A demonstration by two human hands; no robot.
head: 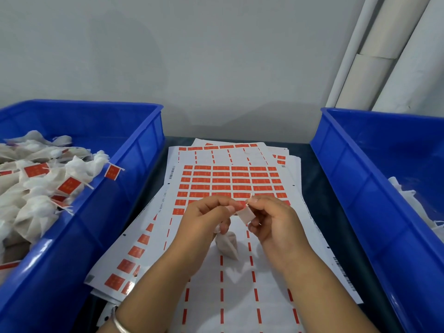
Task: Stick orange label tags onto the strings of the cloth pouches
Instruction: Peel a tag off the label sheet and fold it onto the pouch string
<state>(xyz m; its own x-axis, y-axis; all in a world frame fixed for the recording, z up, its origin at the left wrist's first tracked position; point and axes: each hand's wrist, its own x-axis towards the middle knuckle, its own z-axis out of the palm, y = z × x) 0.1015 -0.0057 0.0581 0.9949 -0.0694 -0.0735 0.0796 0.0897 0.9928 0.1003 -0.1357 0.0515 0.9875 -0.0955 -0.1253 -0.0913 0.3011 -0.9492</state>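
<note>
Head view: L hand & R hand grip pinching label, pouch dangling mid-sheet.

1. The left bin and right bin are bright blue.
2. The pouches in the left bin are off-white, with orange tags.
3. The sheets are white with a grid of orange labels, and bare rows show orange dashed lines.
4. The held tag shows its pale back.
5. The bench is dark.
6. The wall is grey-white.
7. A bracelet is silver.
</note>
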